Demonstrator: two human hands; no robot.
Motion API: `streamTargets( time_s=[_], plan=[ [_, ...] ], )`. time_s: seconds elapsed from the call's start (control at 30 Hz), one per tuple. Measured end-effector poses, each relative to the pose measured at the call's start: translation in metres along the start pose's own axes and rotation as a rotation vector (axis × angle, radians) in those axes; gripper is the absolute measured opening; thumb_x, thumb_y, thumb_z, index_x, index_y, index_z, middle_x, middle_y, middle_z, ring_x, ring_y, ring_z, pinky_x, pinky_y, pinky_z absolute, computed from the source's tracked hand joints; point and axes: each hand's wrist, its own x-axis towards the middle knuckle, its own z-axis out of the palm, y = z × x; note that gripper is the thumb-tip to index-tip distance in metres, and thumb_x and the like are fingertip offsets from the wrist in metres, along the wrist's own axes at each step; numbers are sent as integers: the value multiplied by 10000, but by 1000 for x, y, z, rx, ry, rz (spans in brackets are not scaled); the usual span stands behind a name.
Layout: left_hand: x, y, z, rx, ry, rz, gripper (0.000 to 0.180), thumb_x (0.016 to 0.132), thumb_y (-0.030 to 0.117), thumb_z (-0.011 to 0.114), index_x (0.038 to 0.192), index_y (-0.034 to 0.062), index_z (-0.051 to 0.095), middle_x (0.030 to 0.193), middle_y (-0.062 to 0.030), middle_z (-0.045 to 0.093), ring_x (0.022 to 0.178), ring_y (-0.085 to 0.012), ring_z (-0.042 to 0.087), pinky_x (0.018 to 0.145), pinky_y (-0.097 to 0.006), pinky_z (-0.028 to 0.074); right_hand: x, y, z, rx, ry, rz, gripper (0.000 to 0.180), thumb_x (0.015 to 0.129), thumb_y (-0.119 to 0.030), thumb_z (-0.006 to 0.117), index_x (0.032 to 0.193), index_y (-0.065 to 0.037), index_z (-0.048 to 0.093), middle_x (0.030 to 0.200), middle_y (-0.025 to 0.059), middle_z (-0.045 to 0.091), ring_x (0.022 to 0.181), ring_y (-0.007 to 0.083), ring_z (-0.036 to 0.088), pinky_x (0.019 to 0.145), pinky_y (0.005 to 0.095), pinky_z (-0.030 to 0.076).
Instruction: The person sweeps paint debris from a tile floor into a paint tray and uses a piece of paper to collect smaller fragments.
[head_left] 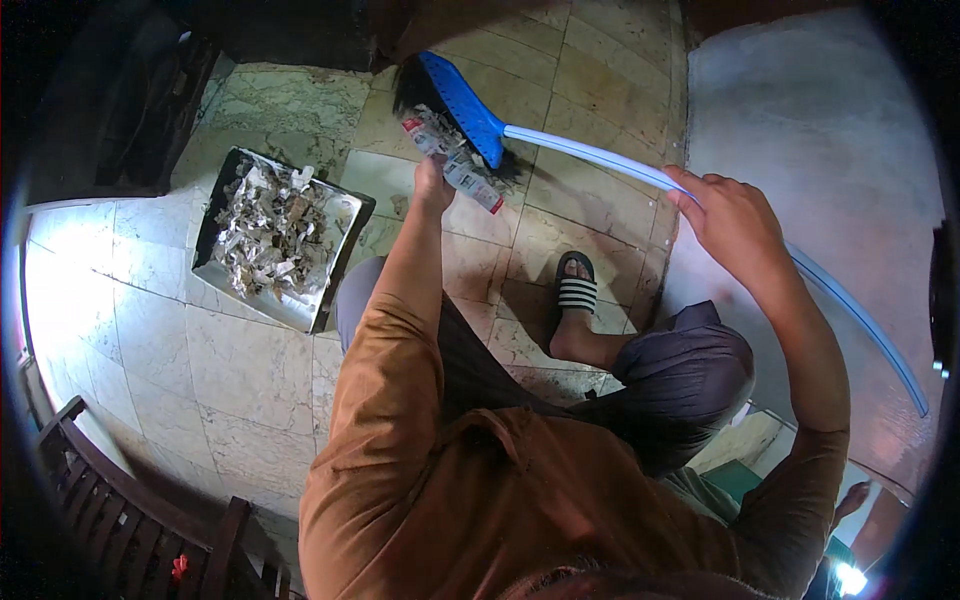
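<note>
Left grip is pinching crumpled paper wrappers off the blue plastic broom, right grip holding its handle; scraps are risking dropping short of the heaped metal dustpan leftward.

The floor is made of pale stone tiles with dark lines between them. A metal dustpan sits on the floor toward its far left side, full of torn paper scraps. Farther back, near the far edge, a blue broom rests its dark bristles on the tiles, with more paper bits lying just beside it. A foot in a striped sandal stands on the floor near the middle.
</note>
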Motion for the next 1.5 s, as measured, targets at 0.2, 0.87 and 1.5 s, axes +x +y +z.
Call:
streamTargets(
  time_s=[0.2,0.87,1.5],
  plan=[
    [-21,21,12,-27,77,-15,395,858,42,431,1240,-57,436,1126,-224,553,1055,-399,567,954,-559,451,-7,-7,-26,12,7,9,303,937,-287,552,1179,-134,652,878,160,674,789,332,647,721,423,512],
    [-242,275,-60,129,397,372,361,844,-18,431,1204,-45,458,1066,-204,557,979,-371,607,914,-552,502,32,-119,-103,153,254,-357,303,942,-300,543,1181,-149,652,917,169,663,858,358,636,753,435,499],
    [-334,335,-142,1130,444,473,355,873,65,394,1160,-77,549,1020,-170,649,881,-300,665,803,-452,550,35,-104,-82,161,324,-294,318,917,-307,592,1202,-180,649,806,121,615,729,328,615,642,434,479]
  ],
)
